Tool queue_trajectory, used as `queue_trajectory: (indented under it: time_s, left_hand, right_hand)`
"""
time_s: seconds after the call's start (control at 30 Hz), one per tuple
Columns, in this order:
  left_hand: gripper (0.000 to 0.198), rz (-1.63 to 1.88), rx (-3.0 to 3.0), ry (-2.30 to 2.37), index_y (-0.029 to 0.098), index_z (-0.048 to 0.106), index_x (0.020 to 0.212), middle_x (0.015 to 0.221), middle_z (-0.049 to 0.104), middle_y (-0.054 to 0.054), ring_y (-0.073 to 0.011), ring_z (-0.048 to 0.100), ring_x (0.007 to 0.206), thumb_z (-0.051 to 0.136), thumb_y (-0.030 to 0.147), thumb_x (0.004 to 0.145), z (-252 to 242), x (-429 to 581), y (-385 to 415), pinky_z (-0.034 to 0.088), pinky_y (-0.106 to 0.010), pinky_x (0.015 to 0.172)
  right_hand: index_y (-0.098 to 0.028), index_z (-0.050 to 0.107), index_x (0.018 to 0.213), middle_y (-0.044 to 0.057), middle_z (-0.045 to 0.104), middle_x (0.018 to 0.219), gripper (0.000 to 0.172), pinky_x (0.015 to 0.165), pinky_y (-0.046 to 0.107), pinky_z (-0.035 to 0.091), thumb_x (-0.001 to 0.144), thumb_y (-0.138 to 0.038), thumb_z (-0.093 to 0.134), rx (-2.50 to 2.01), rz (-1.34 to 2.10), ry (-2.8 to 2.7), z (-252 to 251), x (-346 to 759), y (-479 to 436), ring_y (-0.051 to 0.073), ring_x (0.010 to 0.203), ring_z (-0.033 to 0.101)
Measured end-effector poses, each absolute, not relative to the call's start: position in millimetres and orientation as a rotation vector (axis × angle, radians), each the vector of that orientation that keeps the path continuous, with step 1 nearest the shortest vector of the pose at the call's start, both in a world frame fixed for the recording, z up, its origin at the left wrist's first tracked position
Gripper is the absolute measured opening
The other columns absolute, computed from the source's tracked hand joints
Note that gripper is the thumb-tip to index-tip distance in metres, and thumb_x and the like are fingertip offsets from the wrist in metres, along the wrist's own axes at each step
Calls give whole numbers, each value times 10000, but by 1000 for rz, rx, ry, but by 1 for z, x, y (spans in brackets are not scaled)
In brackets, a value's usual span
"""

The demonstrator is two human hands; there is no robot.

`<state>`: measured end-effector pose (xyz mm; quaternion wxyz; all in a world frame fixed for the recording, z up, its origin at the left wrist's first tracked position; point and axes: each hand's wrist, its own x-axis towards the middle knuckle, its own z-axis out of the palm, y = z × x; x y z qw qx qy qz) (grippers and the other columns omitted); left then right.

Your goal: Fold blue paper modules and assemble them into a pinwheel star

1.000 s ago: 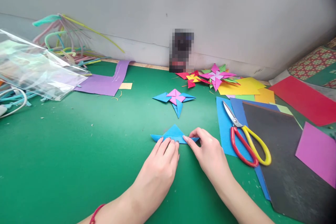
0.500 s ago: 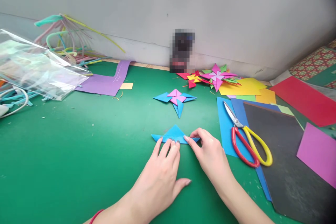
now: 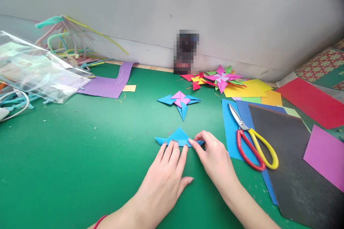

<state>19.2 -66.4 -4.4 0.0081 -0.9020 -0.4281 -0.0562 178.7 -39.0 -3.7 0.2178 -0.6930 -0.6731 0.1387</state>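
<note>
A folded blue paper [image 3: 178,134], with a triangular peak and a long flat lower band, lies on the green table [image 3: 80,164]. My left hand [image 3: 164,175] is spread over its lower edge, fingertips resting on the band and thumb out to the right. At the paper's right end, my right hand [image 3: 215,154] pinches the pointed tip between thumb and index finger. Just beyond the paper sits a star-shaped origami piece [image 3: 180,99] with blue points and a pink centre.
Scissors [image 3: 248,139] with red and yellow handles lie on blue and black sheets [image 3: 292,157] at the right. Folded paper stars [image 3: 221,78] are at the back. Purple paper [image 3: 103,85] and a clear plastic bag [image 3: 45,71] lie left.
The fingers of my left hand have spread slightly, with the index fingertip moving right along the paper's band. My right hand still pinches the right end.
</note>
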Motion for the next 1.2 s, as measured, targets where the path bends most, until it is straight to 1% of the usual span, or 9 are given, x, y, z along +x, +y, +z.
queue_trajectory:
  time_s: [0.13,0.33,0.43,0.5,0.6,0.7,0.87,1.07,1.2]
  left_hand:
    - [586,-173,-2817,-1313,56,372,1275,1261,454,-174,-305,379,1184,297,462,858,-4,19,-66,311,-442,977]
    - [573,-163,-2844,-1332,73,428,1235,1206,494,-160,-305,410,1141,359,476,833,0,20,-61,310,-463,965]
    - [566,-165,-2852,-1337,77,440,1222,1194,496,-158,-301,411,1135,376,476,827,0,21,-61,306,-459,969]
    - [571,-170,-2856,-1341,79,442,1219,1187,497,-155,-300,408,1134,386,483,820,0,21,-61,299,-459,973]
    - [567,-183,-2855,-1344,83,443,1217,1181,500,-152,-297,409,1131,398,481,816,0,21,-60,297,-457,974]
    - [556,-188,-2860,-1337,86,443,1218,1184,501,-148,-295,408,1132,402,469,818,0,20,-60,294,-454,976]
    - [557,-168,-2875,-1355,79,413,1245,1207,489,-156,-298,391,1154,369,453,835,-1,19,-60,274,-457,989]
    - [533,-198,-2870,-1344,93,410,1251,1220,488,-140,-295,394,1156,360,433,844,-1,19,-61,268,-460,993]
    - [540,-176,-2835,-1348,83,390,1267,1252,464,-155,-300,376,1182,322,426,857,-3,20,-65,270,-458,996]
  right_hand:
    - [-212,504,724,5,577,709,175,545,240,393,823,-354,487,-1926,397,-1862,-3,178,-38,158,653,549]
    - [-209,500,741,7,560,721,162,538,241,393,838,-335,468,-1906,343,-1892,-4,177,-40,153,629,538]
    - [-208,511,818,26,543,788,113,553,253,400,836,-314,476,-1889,259,-1923,-3,174,-42,167,679,538]
    - [-204,516,856,47,527,835,97,592,277,408,830,-294,489,-1878,150,-1949,-1,172,-44,188,732,530]
    - [-200,517,790,61,517,805,91,639,328,398,845,-246,462,-1838,10,-2037,1,167,-47,204,716,505]
    - [-204,493,766,48,514,762,132,639,322,397,867,-186,410,-1758,95,-2075,-2,165,-48,196,704,493]
    - [-191,476,852,49,501,798,117,649,306,410,875,-146,371,-1665,271,-2051,-13,167,-45,190,740,497]
    - [-173,480,853,60,511,772,127,655,324,410,873,-185,355,-1719,168,-2106,-12,167,-43,194,711,507]
    - [-174,490,877,66,525,794,136,661,323,408,874,-214,360,-1716,159,-2133,-10,167,-43,199,729,512]
